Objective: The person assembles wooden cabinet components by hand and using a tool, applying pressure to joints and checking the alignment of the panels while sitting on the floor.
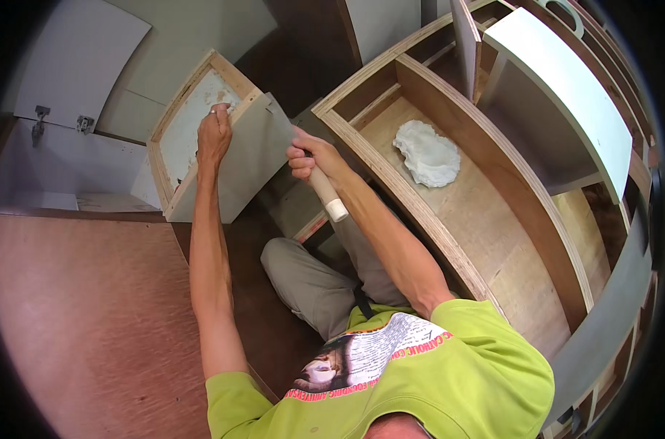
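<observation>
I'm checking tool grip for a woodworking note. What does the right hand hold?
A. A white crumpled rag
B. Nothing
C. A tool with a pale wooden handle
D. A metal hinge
C: the right hand is closed around a pale wooden handle, while the white crumpled rag lies apart inside the plywood cabinet.

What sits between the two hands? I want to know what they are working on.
The grey panel on the small plywood box, head view: left hand grips its top edge, right hand holds a wooden-handled tool.
</observation>
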### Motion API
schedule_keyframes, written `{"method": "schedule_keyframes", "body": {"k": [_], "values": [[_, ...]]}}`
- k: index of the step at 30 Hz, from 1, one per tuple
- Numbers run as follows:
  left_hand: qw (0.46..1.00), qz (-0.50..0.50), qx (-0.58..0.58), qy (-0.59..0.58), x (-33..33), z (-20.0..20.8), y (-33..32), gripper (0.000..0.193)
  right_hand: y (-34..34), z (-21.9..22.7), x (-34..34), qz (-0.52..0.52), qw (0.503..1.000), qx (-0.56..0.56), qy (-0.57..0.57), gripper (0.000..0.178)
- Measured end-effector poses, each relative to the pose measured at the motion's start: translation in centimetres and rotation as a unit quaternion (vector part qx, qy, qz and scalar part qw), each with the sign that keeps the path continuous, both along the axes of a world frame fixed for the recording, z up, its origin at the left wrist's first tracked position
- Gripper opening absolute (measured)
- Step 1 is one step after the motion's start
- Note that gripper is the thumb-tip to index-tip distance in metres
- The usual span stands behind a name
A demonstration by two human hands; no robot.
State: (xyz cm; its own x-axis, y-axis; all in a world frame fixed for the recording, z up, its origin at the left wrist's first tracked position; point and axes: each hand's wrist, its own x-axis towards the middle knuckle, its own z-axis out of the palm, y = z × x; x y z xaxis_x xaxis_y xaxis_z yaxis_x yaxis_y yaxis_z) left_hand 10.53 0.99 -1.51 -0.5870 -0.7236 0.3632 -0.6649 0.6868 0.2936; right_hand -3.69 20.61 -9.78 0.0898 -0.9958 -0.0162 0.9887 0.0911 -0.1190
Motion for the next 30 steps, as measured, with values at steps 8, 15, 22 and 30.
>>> {"method": "schedule_keyframes", "body": {"k": [8, 15, 22, 30], "values": [[0.999, -0.021, -0.01, 0.038, 0.2, -0.5, -0.6, 0.046, -8.6, -0.9, 0.3, -0.127, 0.984, 0.08, 0.092, 0.028], [0.999, -0.005, -0.009, 0.042, 0.4, -0.1, 0.1, 0.043, -9.3, 0.7, 2.8, -0.216, 0.955, 0.109, 0.174, 0.025], [1.0, 0.01, 0.007, 0.006, 0.7, 0.5, 0.2, 0.047, -10.6, 1.1, 2.6, -0.233, 0.949, 0.143, 0.159, 0.011], [1.0, 0.008, 0.006, 0.009, 0.6, 0.8, 0.6, 0.046, -11.4, -0.6, 1.4, -0.17, 0.978, 0.069, 0.101, 0.01]]}}
